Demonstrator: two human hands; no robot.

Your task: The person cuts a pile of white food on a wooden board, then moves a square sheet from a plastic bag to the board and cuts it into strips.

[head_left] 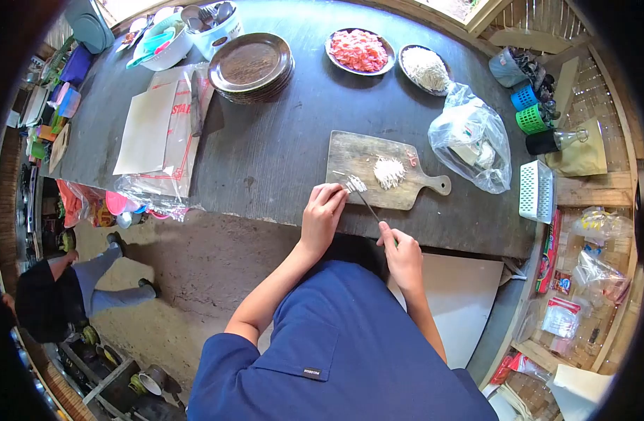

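A wooden cutting board (350,149) with a handle lies near the table's front edge. My right hand (402,258) is closed around the handle of a knife (367,205), whose blade reaches over the board. Finely cut white pieces (357,184) lie at the blade, some apparently on it. My left hand (324,216) is at the board's front left corner, fingers curled together beside the blade tip; what they pinch, if anything, is hidden. Farther right on the board sits a small pile of chopped white pieces (389,172), with a few reddish bits near it.
Behind the board stand a plate of chopped red food (360,50) and a plate of whitish shreds (424,68). A clear plastic bag (470,137) lies right. Stacked brown plates (250,63) and paper sheets (145,130) are left. Another person (58,291) is at lower left.
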